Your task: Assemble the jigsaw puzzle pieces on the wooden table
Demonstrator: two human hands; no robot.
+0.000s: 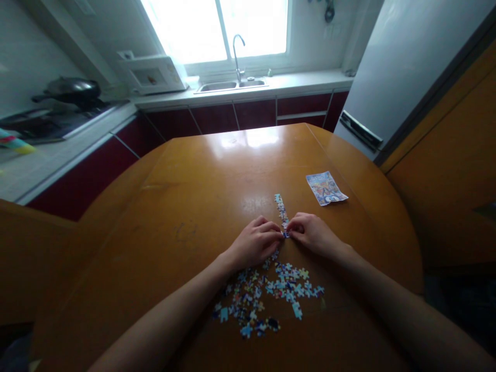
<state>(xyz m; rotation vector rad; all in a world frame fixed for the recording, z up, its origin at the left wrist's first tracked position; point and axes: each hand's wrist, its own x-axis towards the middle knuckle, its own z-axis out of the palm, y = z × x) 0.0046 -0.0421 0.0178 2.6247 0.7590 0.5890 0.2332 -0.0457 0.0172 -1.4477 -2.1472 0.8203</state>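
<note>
Pinching together, the left hand (253, 242) and right hand (313, 234) meet on the near end of a puzzle strip (281, 211), which extends away from both. Loose puzzle pieces (267, 297) lie behind the wrists.

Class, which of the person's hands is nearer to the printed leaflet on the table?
Right. The right hand is just this side of the leaflet; the left hand is farther left, across the puzzle strip both pinch.
</note>
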